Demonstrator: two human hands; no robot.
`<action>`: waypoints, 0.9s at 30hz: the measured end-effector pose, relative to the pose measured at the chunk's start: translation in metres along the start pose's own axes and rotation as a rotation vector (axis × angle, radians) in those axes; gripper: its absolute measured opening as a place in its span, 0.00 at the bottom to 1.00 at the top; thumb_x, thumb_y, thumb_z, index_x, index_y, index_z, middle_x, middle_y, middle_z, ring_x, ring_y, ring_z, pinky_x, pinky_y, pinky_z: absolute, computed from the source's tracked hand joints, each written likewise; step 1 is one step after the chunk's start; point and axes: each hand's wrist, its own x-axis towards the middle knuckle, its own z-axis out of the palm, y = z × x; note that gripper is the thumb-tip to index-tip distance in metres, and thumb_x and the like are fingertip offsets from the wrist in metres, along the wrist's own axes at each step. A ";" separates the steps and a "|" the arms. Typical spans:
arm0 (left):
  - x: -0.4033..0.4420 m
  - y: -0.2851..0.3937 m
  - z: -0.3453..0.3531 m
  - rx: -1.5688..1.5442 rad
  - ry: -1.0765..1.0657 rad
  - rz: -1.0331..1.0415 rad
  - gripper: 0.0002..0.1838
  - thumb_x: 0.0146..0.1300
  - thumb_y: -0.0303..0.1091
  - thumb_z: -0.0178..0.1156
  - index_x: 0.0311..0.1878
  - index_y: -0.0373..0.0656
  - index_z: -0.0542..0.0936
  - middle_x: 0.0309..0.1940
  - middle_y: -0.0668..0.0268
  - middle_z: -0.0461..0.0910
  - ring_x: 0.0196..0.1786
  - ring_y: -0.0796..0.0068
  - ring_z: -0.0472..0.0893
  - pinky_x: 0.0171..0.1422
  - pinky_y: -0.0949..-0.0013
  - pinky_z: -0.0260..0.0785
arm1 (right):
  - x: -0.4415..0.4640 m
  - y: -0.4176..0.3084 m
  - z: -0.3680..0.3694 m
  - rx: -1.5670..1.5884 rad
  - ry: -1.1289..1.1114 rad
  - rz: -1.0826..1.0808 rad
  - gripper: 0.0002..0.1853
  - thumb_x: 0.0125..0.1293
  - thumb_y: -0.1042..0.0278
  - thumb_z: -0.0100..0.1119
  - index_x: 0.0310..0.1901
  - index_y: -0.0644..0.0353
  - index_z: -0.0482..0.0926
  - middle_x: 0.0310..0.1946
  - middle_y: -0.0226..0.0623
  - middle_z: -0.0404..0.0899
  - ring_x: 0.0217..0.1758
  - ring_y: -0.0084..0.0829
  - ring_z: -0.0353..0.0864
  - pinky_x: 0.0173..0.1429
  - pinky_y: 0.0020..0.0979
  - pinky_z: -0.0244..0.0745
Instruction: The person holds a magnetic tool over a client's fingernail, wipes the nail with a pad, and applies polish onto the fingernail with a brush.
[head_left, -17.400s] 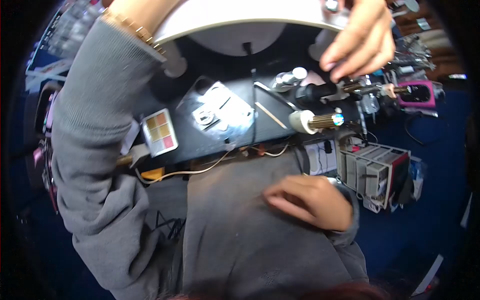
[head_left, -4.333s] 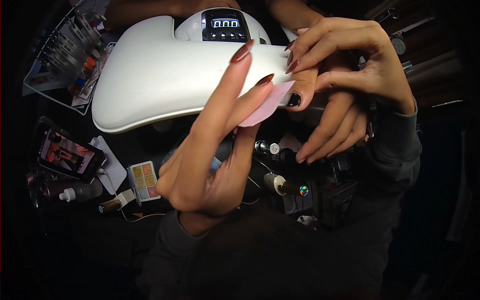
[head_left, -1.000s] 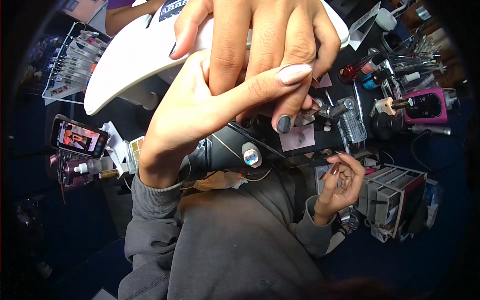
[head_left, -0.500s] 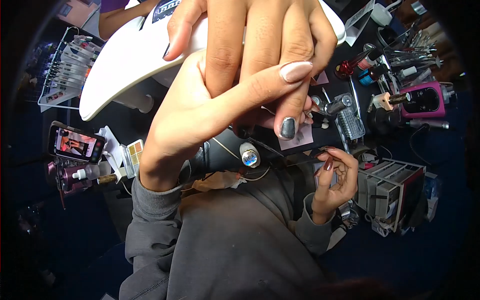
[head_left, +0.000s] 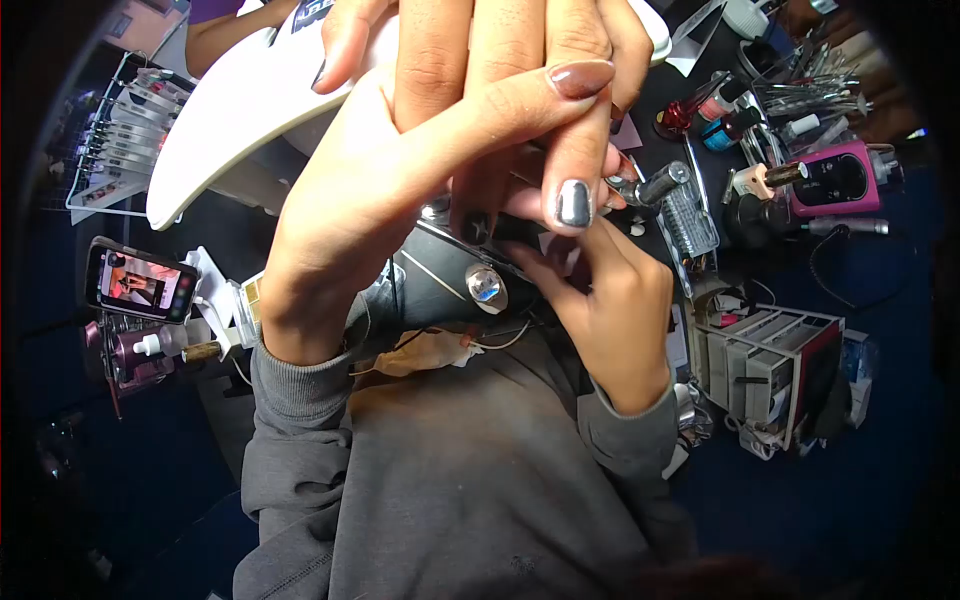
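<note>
My left hand (head_left: 350, 190) is closed around another person's hand (head_left: 500, 50), its thumb with a brown nail lying across their fingers. One of those fingers has a shiny silver-grey nail (head_left: 574, 204); another has a dark nail with a star-like mark (head_left: 477, 228). Just below the held fingers is my right hand (head_left: 615, 315), bent inward with its fingertips partly hidden behind them. What it grips cannot be made out. A bottle with a shiny round top (head_left: 486, 288) is between my wrists.
A white lamp (head_left: 230, 120) arches behind the hands. On the left are a phone (head_left: 140, 280) on a stand and a rack of nail samples (head_left: 125, 140). Polish bottles (head_left: 730, 130), a pink device (head_left: 832, 180) and a drawer unit (head_left: 765, 375) are on the right.
My right hand has moved left and up, from out at the side to beneath the held fingers. The nail of the front finger now looks silvery and bright instead of dark grey.
</note>
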 end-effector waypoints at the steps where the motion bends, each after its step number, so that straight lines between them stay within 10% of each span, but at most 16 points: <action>1: 0.002 -0.001 -0.002 -0.002 0.001 0.004 0.23 0.64 0.40 0.50 0.58 0.36 0.69 0.38 0.45 0.78 0.38 0.63 0.82 0.45 0.69 0.75 | 0.004 0.000 0.002 -0.050 -0.049 0.010 0.15 0.53 0.67 0.63 0.43 0.60 0.77 0.28 0.36 0.77 0.26 0.38 0.78 0.29 0.34 0.72; 7: 0.011 -0.001 -0.005 0.091 -0.128 0.048 0.20 0.64 0.36 0.53 0.55 0.32 0.71 0.38 0.46 0.79 0.39 0.62 0.82 0.47 0.69 0.74 | 0.010 0.004 0.013 0.013 -0.015 -0.060 0.12 0.50 0.66 0.67 0.34 0.62 0.77 0.20 0.41 0.73 0.21 0.39 0.74 0.27 0.37 0.67; 15: 0.021 0.007 -0.003 0.295 -0.373 0.256 0.21 0.65 0.39 0.52 0.56 0.35 0.71 0.40 0.47 0.78 0.42 0.61 0.81 0.51 0.69 0.72 | 0.005 0.006 0.010 -0.013 0.014 -0.165 0.15 0.50 0.71 0.65 0.39 0.65 0.76 0.34 0.43 0.76 0.31 0.42 0.77 0.36 0.37 0.72; 27: 0.013 -0.009 -0.006 -0.022 -0.223 0.110 0.23 0.65 0.39 0.51 0.58 0.34 0.68 0.43 0.46 0.77 0.45 0.60 0.80 0.52 0.69 0.72 | -0.006 0.009 0.004 0.018 0.157 -0.228 0.15 0.45 0.76 0.65 0.39 0.59 0.80 0.31 0.35 0.76 0.32 0.35 0.79 0.36 0.31 0.74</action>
